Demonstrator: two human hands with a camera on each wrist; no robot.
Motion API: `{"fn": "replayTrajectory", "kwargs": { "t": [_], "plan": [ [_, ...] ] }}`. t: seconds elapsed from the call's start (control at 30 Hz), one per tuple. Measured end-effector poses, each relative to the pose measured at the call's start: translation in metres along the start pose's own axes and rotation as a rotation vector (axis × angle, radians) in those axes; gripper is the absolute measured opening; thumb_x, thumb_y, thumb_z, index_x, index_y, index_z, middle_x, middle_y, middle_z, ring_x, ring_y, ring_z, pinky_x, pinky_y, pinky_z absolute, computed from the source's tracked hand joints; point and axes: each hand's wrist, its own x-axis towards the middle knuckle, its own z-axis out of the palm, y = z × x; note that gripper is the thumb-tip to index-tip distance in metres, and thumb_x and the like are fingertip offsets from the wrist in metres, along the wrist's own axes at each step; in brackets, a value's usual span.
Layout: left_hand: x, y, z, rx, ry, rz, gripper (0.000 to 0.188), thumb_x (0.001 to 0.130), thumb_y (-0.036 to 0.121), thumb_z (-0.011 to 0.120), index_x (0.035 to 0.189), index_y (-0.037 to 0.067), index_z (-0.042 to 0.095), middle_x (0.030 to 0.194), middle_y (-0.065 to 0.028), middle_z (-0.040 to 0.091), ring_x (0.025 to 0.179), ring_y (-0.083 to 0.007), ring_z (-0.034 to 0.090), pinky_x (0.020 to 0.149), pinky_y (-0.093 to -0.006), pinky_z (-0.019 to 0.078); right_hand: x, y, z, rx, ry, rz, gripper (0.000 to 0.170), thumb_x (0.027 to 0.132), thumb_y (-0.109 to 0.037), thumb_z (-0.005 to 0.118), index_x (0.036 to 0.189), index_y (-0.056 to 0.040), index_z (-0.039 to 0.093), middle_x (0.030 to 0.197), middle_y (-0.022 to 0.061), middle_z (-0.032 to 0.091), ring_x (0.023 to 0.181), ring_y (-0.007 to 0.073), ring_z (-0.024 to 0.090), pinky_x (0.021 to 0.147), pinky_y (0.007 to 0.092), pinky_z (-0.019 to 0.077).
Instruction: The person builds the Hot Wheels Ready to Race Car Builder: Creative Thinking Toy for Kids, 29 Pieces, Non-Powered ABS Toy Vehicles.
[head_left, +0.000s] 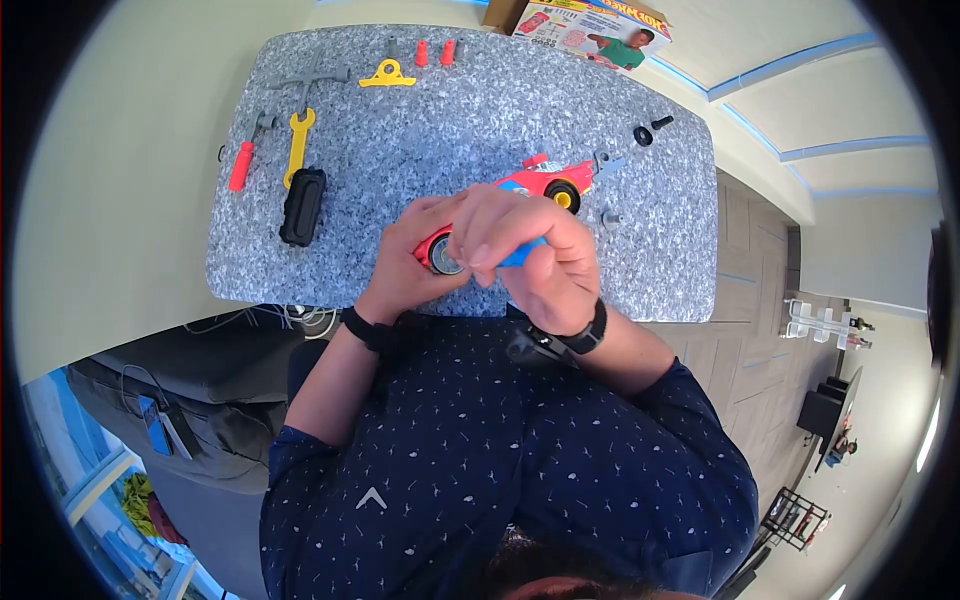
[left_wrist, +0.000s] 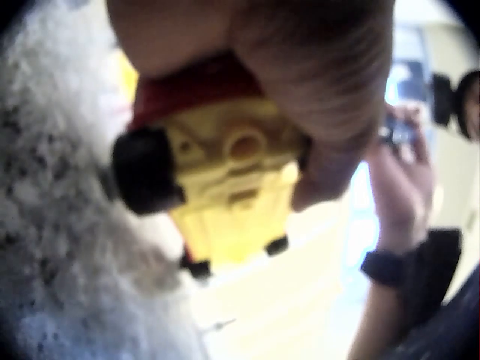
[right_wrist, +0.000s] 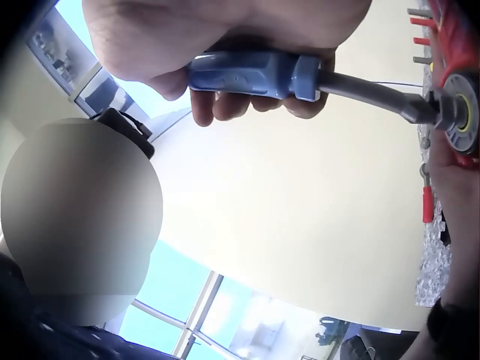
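A red toy race car (head_left: 574,179) is held above the near side of the table by my left hand (head_left: 400,260). Its yellow underside (left_wrist: 236,195) faces the left wrist camera, blurred. My right hand (head_left: 555,255) grips the blue handle of a toy screwdriver (right_wrist: 247,75), fingers curled round it. The grey shaft (right_wrist: 367,95) points at the car's wheel (right_wrist: 463,124), its end right at a grey nut-like piece (right_wrist: 448,109) on the hub. In the head view, the right hand hides most of the screwdriver and the car's middle.
A yellow wrench (head_left: 298,140), a red-handled tool (head_left: 242,166) and a black block (head_left: 303,206) lie at left. Behind are a yellow part (head_left: 387,75) and red pegs (head_left: 421,53). A black wheel (head_left: 643,136), grey bolt (head_left: 611,219) and toy box (head_left: 590,32) are on the right.
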Motion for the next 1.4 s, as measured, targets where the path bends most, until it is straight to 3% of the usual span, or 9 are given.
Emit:
{"fn": "replayTrajectory", "kwargs": {
  "t": [0.23,0.4,0.57,0.7,0.77,0.9,1.1,1.27,1.4],
  "plan": [
    [0.0,-0.009,0.0,0.022,-0.011,-0.026,0.073,0.078,0.02,0.098,0.147,0.012,0.076,0.141,-0.0106,0.08,0.132,-0.0306,0.074,0.113,-0.0447,0.058,0.005,-0.01,-0.001,-0.227,-0.17,0.012,0.049,0.122,-0.045,0.054,0.124,-0.0014,0.077,0.11,0.0115,0.069,0.103,0.0262,0.062,0.096,0.0425,0.0513],
    [0.014,-0.011,0.001,0.069,-0.038,0.11,0.066,0.086,0.036,0.098,0.142,0.011,0.076,0.141,-0.008,0.077,0.126,-0.0298,0.076,0.106,-0.045,0.0596,0.018,-0.024,-0.004,-0.482,-0.292,-0.053,0.031,0.114,-0.021,0.065,0.134,-0.0027,0.081,0.124,0.0143,0.072,0.111,0.03,0.068,0.098,0.0448,0.0562],
    [0.004,0.012,-0.003,0.018,-0.002,0.017,0.075,0.083,0.026,0.098,0.153,0.016,0.074,0.159,-0.0087,0.073,0.14,-0.0318,0.07,0.119,-0.0471,0.0539,0.014,-0.04,-0.013,-0.608,-0.298,-0.023,0.033,0.103,-0.004,0.076,0.136,-0.0012,0.082,0.139,0.0188,0.074,0.121,0.0332,0.074,0.104,0.0471,0.06],
    [0.0,-0.014,-0.003,0.117,-0.071,0.013,0.076,0.084,0.026,0.098,0.155,0.014,0.073,0.163,-0.011,0.07,0.137,-0.0314,0.071,0.118,-0.0467,0.0548,0.02,-0.039,-0.004,-0.701,-0.248,-0.095,0.041,0.092,-0.011,0.088,0.132,-0.002,0.083,0.138,0.0168,0.077,0.125,0.0334,0.075,0.107,0.0453,0.0585],
    [0.005,-0.009,0.002,0.189,-0.019,0.144,0.077,0.083,0.025,0.098,0.155,0.013,0.072,0.161,-0.0118,0.071,0.135,-0.0311,0.073,0.117,-0.0459,0.0557,0.02,-0.038,-0.005,-0.714,-0.3,-0.095,0.042,0.091,-0.014,0.089,0.132,-0.0041,0.084,0.143,0.0187,0.075,0.123,0.0322,0.076,0.104,0.0443,0.0589],
    [0.002,0.001,0.001,0.061,-0.011,0.039,0.076,0.086,0.023,0.096,0.156,0.013,0.071,0.161,-0.0135,0.071,0.132,-0.0308,0.075,0.116,-0.0444,0.0564,0.023,-0.061,-0.021,-0.918,-0.498,-0.012,0.042,0.093,-0.007,0.083,0.135,-0.004,0.082,0.155,0.0204,0.07,0.126,0.0349,0.075,0.106,0.0458,0.0591],
    [0.002,-0.011,0.005,-0.011,-0.005,0.056,0.079,0.086,0.027,0.096,0.159,0.013,0.069,0.161,-0.0091,0.072,0.136,-0.0307,0.072,0.115,-0.045,0.0566,0.02,-0.051,-0.005,-0.828,-0.404,-0.052,0.04,0.091,-0.009,0.083,0.132,-0.0073,0.081,0.145,0.0119,0.075,0.126,0.0335,0.075,0.102,0.0455,0.0622],
    [0.003,0.001,-0.001,0.102,-0.063,0.026,0.081,0.084,0.031,0.099,0.157,0.012,0.069,0.16,-0.0078,0.072,0.136,-0.0319,0.072,0.116,-0.0455,0.0563,0.021,-0.06,-0.012,-1.041,-0.48,-0.071,0.048,0.091,-0.01,0.085,0.139,-0.0098,0.081,0.142,0.0139,0.073,0.109,0.0308,0.077,0.092,0.0407,0.062],
    [0.001,-0.004,0.0,0.004,-0.044,0.012,0.087,0.081,0.029,0.1,0.16,0.013,0.069,0.162,-0.0078,0.071,0.137,-0.0325,0.07,0.117,-0.045,0.0558,0.027,-0.055,-0.007,-1.165,-0.493,-0.12,0.049,0.09,-0.019,0.088,0.137,-0.0105,0.082,0.121,0.0085,0.075,0.096,0.0282,0.076,0.082,0.0396,0.063]
  ]
}}
